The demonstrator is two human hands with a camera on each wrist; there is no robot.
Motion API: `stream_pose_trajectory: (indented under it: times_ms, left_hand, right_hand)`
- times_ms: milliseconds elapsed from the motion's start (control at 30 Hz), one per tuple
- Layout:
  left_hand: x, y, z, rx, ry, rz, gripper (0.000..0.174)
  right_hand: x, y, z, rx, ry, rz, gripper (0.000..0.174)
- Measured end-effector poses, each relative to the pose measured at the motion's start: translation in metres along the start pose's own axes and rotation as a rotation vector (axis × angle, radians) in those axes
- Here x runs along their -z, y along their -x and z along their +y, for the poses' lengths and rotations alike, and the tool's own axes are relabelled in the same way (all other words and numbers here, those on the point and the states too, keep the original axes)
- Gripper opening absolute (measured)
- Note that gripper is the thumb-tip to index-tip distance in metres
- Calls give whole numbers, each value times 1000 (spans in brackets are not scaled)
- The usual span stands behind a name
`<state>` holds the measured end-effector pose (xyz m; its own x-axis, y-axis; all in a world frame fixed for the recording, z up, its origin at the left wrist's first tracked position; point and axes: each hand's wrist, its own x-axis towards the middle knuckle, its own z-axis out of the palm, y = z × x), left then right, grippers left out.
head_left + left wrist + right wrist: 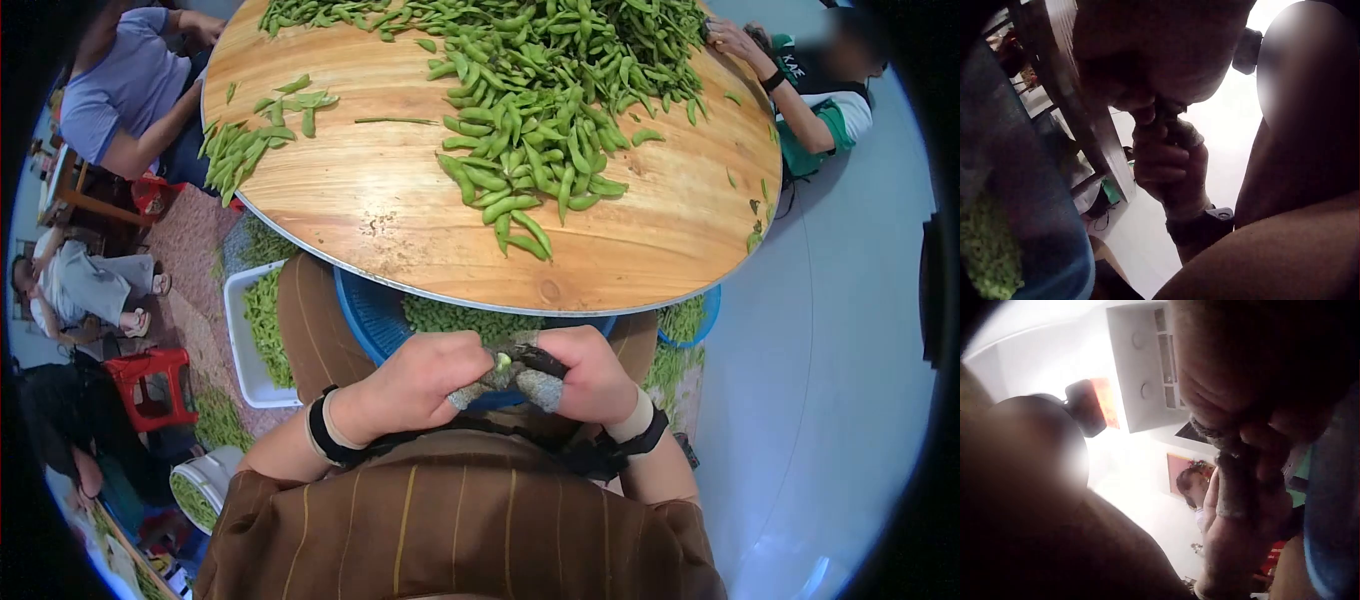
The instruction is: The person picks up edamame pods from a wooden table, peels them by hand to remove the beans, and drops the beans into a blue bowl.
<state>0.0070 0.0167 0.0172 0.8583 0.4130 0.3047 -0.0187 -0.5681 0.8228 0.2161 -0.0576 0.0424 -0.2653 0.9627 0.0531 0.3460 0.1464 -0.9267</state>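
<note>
My left hand (pixel 415 380) and right hand (pixel 595 375) meet over a blue basket (pixel 362 315) at my lap. Between them they pinch a dark soybean pod (pixel 535 358), and a pale green bean (pixel 503 360) shows at its left end. Both thumbs wear grey wraps, like the right thumb wrap (pixel 541 390). Shelled green beans (pixel 470 318) lie in the basket, partly hidden by the table edge. In the left wrist view the right hand (pixel 1169 162) curls its fingers right against the left one; the pod is too dark to make out there.
A round wooden table (pixel 340 215) stands ahead, heaped with green soybean pods (pixel 550 130). People sit at its left and right. A white tub (pixel 240 340) of pods is by my left leg, a blue basin (pixel 712 318) at right, a red stool (pixel 150 390) farther left.
</note>
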Motion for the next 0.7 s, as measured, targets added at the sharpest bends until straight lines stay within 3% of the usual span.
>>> stream_pose_trajectory:
  times_ms: [100, 167, 200, 267, 333, 367, 400, 467, 533, 567, 633, 667, 700]
  left_hand:
    - [-3, 2, 2, 18, 64, -52, 16]
    - [0, 6, 7, 35, 103, -81, 14]
    - [10, 9, 12, 110, 71, -29, 13]
    - [29, 26, 11, 257, -26, 77, 12]
    - [49, 46, 15, 405, -227, 282, 11]
    - [59, 59, 15, 501, -415, 372, 10]
    - [71, 81, 7, 751, -532, 337, 12]
    - [86, 98, 10, 1073, -903, 287, 25]
    - [91, 111, 8, 1271, -1134, 291, 29]
    - [92, 110, 8, 1268, -1140, 296, 29]
    - [87, 98, 13, 980, -1147, 490, 28]
    - [83, 89, 15, 980, -1148, 491, 28]
    - [78, 78, 18, 852, -883, 468, 26]
  right_hand:
    - [-1, 1, 6, -159, -181, -69, 16]
    - [-8, 0, 6, -462, -428, -27, 18]
    - [-12, -1, 7, -458, -428, -25, 18]
    - [-17, -1, 9, -333, 112, -25, 21]
    - [-16, -3, 2, -255, 239, -23, 19]
    - [-15, -4, 0, -191, 241, 96, 18]
    - [-14, -5, -3, -128, 242, 216, 17]
    - [-5, -14, -11, -149, 199, 283, 20]
    - [3, -28, -13, -147, 410, 552, 20]
    - [9, -34, -13, -172, 514, 568, 16]
    - [16, -37, 6, -171, 629, 545, 14]
    - [18, -37, 12, -174, 746, 517, 13]
    - [19, -36, 8, -190, 695, 507, 13]
